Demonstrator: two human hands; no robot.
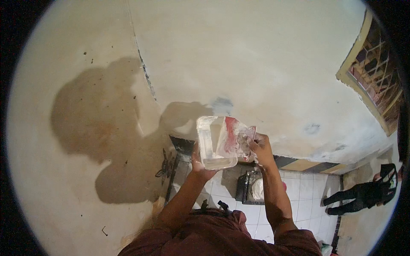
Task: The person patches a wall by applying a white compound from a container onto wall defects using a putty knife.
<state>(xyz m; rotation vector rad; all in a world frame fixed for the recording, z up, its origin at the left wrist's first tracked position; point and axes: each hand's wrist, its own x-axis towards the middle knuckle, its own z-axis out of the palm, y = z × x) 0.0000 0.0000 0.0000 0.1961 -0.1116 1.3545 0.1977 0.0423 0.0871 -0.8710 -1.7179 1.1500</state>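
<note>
A clear plastic container (205, 145), smeared with white paste, is held up in front of the wall by my left hand (200, 164), its fingers around the left and lower side. My right hand (262, 147) is closed on a red-and-white flat scraper (230, 136), crusted with paste, which lies across the container's right part. The scraper hides part of the container's inside.
The plastered wall (239, 64) has cracks and dark patches; a latticed window (373, 72) is upper right. Below, a dark crate (241, 187) holding white material stands on the tiled floor (299, 187). Another person (363, 192) in dark clothes is at right.
</note>
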